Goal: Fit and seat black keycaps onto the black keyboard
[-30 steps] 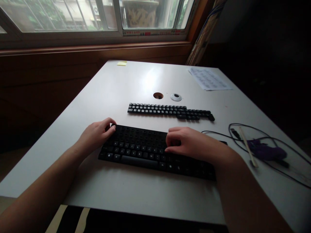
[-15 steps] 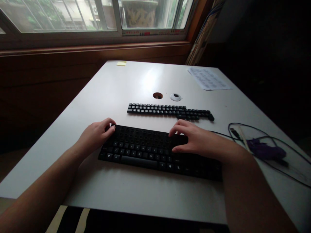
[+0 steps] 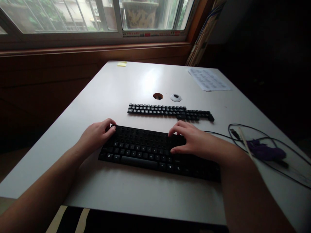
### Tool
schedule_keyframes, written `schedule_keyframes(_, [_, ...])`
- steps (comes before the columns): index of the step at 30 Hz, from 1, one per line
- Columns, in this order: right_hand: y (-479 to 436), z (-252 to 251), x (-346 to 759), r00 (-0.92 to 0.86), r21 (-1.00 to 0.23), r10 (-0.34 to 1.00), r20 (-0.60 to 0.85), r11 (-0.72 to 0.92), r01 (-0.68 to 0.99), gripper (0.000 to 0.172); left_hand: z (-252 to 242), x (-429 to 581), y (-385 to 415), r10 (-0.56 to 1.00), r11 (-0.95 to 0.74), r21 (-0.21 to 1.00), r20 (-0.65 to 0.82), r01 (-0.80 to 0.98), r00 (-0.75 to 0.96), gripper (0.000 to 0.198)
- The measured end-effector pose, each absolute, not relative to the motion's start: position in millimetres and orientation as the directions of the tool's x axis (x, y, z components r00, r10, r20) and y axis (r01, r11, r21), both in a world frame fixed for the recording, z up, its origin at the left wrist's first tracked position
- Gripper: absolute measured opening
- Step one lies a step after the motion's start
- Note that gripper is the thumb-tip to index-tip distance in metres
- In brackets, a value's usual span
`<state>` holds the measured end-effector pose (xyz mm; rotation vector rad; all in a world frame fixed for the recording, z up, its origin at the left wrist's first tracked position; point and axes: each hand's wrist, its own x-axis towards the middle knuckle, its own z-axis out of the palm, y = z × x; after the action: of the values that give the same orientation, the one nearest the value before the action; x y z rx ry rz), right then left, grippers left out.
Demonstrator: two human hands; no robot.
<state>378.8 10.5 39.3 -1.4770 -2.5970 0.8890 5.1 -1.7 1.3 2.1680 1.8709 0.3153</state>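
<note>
A black computer keyboard [image 3: 138, 161] lies at a slight slant on the white table. Its lower rows carry keycaps, while the upper rows show bare key sockets. My left hand [image 3: 98, 132] grips the keyboard's far left corner between thumb and curled fingers. Over its right part rests my right hand [image 3: 188, 137], thumb and index finger apart with their tips at the keys and nothing visible between them. That hand and forearm hide much of the keyboard's right end. Beyond the keyboard, loose black keycaps [image 3: 155, 109] are lined up in rows.
On the right lie a black cable [image 3: 252, 125], a thin pale stick [image 3: 244, 140] and a purple cloth-like bundle [image 3: 266, 150]. Paper sheets [image 3: 209, 79] and a yellow sticky note [image 3: 121, 64] sit near the far edge. A round hole [image 3: 158, 96] and its grey cover [image 3: 176, 97] are mid-table.
My right hand has shifted very slightly left over the keyboard. The left hand keeps its hold on the corner, and the keycap rows look the same.
</note>
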Motion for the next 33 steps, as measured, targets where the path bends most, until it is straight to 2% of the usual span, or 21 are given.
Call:
schedule_keyframes(17, [9.1,38.8,375.8,-0.517,-0.477,0.802,-0.299,0.344,0.809,0.039,2.9,6.2,-2.9,0.990,-0.134,0.319,-0.005,0.938,0.142,0.032])
schedule_keyframes(23, [11.1,38.5,382.5,-0.535,-0.524,0.788,-0.306,0.330,0.785,0.048,2.6,5.6,-2.5,0.989,-0.138,0.323,0.003,0.936,0.145,0.034])
schedule_keyframes(29, [10.0,38.7,383.4,-0.538,-0.549,0.786,-0.305,0.317,0.773,0.067,1.9,5.1,-2.0,0.990,-0.137,0.331,0.005,0.934,0.144,0.034])
schedule_keyframes(33, [9.2,39.4,382.3,-0.550,-0.550,0.781,-0.295,0.331,0.766,0.056,1.9,4.8,-1.9,0.990,-0.134,0.335,-0.002,0.933,0.143,0.034])
